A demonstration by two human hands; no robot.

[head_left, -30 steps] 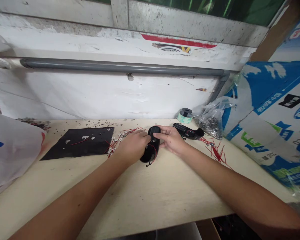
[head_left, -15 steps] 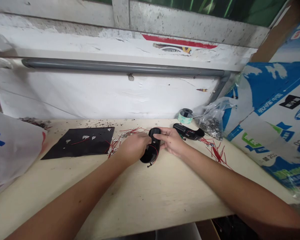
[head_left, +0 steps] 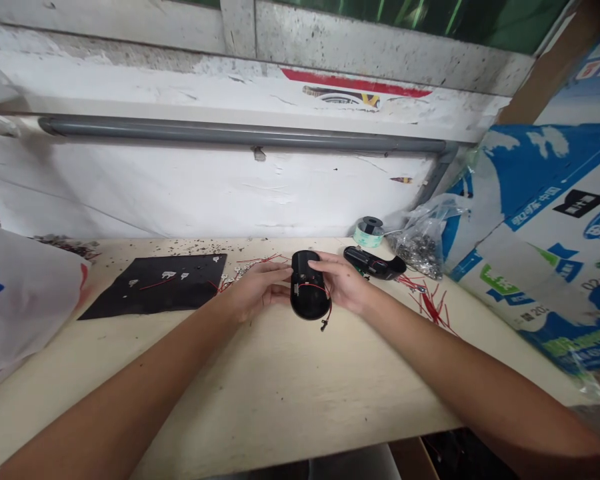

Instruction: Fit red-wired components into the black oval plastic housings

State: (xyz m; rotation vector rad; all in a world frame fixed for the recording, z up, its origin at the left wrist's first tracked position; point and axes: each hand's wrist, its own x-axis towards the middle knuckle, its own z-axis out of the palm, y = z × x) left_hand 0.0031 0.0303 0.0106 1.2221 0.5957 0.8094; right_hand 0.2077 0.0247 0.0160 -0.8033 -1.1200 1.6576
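Note:
Between my hands is a black oval plastic housing (head_left: 310,301), its hollow side facing me. A red wire crosses it and hangs off the lower right with a small dark part at its end. My left hand (head_left: 265,285) grips the housing's left edge, thumb on top and fingers beneath. Along the right edge, my right hand (head_left: 343,280) holds it with the thumb over the rim. Just beyond my right hand lies a second black housing (head_left: 375,262) with red wires.
A black mat (head_left: 155,285) with small white metal pieces lies at left, beside red wires. A tape roll (head_left: 369,231), a clear bag of small metal parts (head_left: 420,247) and loose red wires (head_left: 434,307) are at right. A blue-white carton (head_left: 545,233) borders the table.
The housing has turned more upright and squarely toward me. My left hand has moved from working over its face to holding its left edge.

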